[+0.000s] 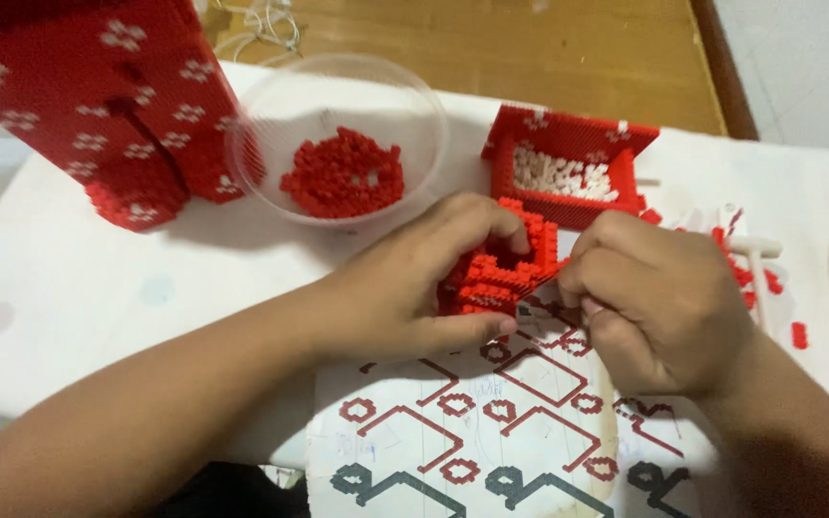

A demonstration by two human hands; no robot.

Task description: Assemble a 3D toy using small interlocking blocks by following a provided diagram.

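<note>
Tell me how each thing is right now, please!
Left hand: gripping the small red brick piece.
Right hand: pinching at that piece's edge.
Clear bowl: upright, holding red bricks.
Red open box: holding white bricks.
Tall red build: standing, flower-patterned.

- Left hand point(414, 278): bare, no glove, no ring or band seen; short trimmed nails.
- Left forearm: bare along its whole visible length, no sleeve, no watch.
- Right hand point(659, 302): bare, no ring visible; knuckles rounded, nails hidden.
- Right wrist, forearm: bare, no sleeve, no strap; lower part in shadow.
</note>
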